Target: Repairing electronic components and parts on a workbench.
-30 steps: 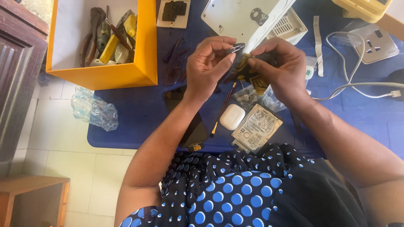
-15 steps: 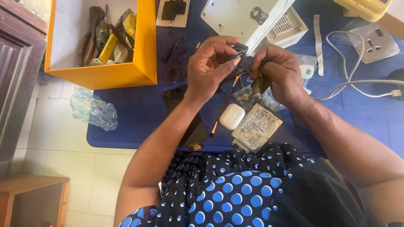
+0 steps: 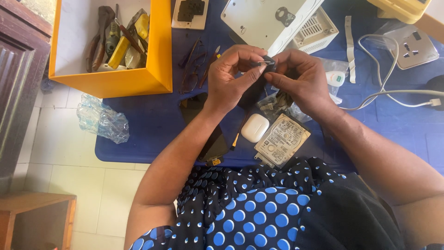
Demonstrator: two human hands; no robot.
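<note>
Black small part [image 3: 267,62] pinched in both grips, left hand [image 3: 231,74] and right hand [image 3: 303,78], mid-fiddling above blue counter [image 3: 152,115]; steady fingertip hold needed

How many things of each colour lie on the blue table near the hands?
White: 3, the earbud case, the box, the cable
Orange: 1, the tray
Silver: 1, the hard drive
Black: 1, the phone
Total: 6
</note>
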